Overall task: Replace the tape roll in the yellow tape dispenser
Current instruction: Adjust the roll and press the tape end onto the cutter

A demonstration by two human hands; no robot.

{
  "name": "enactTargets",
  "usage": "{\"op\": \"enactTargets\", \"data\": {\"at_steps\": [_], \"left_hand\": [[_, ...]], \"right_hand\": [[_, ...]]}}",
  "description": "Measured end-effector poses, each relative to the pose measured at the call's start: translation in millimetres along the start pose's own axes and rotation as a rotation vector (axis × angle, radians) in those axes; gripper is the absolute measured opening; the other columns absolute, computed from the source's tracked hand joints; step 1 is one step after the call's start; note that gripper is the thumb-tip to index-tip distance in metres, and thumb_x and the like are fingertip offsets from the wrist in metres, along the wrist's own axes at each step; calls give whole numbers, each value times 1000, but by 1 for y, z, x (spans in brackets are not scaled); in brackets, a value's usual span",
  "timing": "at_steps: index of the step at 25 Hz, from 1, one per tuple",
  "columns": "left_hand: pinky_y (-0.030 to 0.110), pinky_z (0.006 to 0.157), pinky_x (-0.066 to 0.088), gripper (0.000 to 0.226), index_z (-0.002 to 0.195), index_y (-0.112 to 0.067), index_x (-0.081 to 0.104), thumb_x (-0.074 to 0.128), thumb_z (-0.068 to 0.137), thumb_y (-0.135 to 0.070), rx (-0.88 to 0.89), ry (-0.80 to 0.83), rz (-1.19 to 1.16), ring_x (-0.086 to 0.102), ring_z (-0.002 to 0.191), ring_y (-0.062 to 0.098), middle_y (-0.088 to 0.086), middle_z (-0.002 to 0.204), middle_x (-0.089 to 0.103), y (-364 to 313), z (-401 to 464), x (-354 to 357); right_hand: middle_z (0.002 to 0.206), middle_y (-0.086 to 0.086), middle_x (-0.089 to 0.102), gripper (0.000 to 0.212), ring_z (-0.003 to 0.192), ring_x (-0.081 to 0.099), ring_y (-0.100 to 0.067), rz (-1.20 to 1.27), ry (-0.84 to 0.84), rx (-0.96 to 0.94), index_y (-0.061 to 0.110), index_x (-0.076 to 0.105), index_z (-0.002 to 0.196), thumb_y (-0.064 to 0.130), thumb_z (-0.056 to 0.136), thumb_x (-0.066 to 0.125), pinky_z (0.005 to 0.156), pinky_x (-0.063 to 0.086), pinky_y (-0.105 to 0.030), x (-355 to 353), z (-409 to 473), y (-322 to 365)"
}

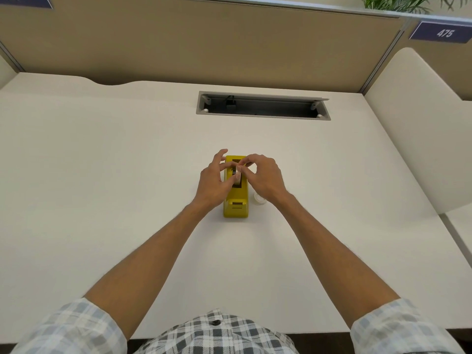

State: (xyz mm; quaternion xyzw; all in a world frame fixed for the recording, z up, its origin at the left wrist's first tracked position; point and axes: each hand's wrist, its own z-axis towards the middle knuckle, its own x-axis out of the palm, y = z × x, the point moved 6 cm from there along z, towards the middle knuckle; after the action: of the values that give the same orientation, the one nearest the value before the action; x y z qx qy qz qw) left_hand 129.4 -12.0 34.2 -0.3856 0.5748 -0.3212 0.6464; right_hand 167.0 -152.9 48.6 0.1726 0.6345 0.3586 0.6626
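1. Spanning nearly the whole view, the white desk is lying bare apart from the work at its middle; a cable tray is sitting open along its far side, well apart from the hands.
2. Standing on the desk lengthwise, away from the person, the yellow tape dispenser is showing its near end clear while its middle is lying under both hands.
3. Reaching in from the dispenser's left side, the left hand is pinching the tape roll with thumb and fingers, the index finger lifting free.
4. Coming in from the right, the right hand is closing its fingertips on the top of the same roll, so both hands are clamping one thing.
5. Sitting in or just above the dispenser's cradle, the roll is looking pale with a dark hub; whether it is fully seated I cannot tell.
6. Lying on the desk just right of the dispenser, a small white roll is half hiding under the right wrist.
7. Judging progress: probably the roll is going in or coming out. Which of the two rolls is the new one I cannot tell. Seating and threading the tape to the cutter look like the remaining work.
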Motion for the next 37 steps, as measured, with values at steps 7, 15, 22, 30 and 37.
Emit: {"op": "enactTargets", "data": {"at_steps": [7, 15, 22, 30, 37], "left_hand": [[44, 102, 46, 71, 144, -25, 32, 71, 85, -26, 18, 7, 7, 49, 129, 23, 2, 139, 55, -1, -2, 0], [34, 102, 40, 76, 144, -27, 31, 75, 81, -23, 16, 22, 17, 50, 128, 21, 1, 136, 57, 2, -1, 2], [41, 105, 40, 76, 144, -28, 31, 74, 82, -27, 14, 19, 60, 50, 129, 22, 0, 138, 55, 3, 1, 2], [44, 106, 42, 77, 143, -29, 31, 76, 80, -29, 32, 7, 83, 51, 128, 24, 0, 138, 55, 1, 0, 1], [49, 106, 42, 78, 144, -28, 31, 76, 80, -29, 45, -1, 117, 50, 127, 27, 0, 137, 56, 1, 0, 1]], "right_hand": [[95, 8, 71, 9, 93, 63, -8, 122, 7, 31, 25, 70, 92, 31, 86, 66, 81, 51, -36, 3, -1, -4], [95, 8, 71, 11, 90, 62, -5, 117, -1, 30, 26, 72, 92, 33, 86, 67, 78, 52, -33, 2, -3, -8], [92, 8, 72, 10, 88, 62, -4, 112, -9, 22, 28, 73, 91, 33, 87, 66, 75, 48, -29, 1, -4, -6], [91, 8, 72, 16, 88, 64, -6, 218, -27, 61, 21, 73, 93, 28, 91, 60, 73, 46, -25, 2, -3, -9], [87, 9, 72, 16, 81, 64, -2, 223, -40, 67, 21, 73, 88, 36, 86, 67, 66, 40, -16, 3, -3, -4]]}}
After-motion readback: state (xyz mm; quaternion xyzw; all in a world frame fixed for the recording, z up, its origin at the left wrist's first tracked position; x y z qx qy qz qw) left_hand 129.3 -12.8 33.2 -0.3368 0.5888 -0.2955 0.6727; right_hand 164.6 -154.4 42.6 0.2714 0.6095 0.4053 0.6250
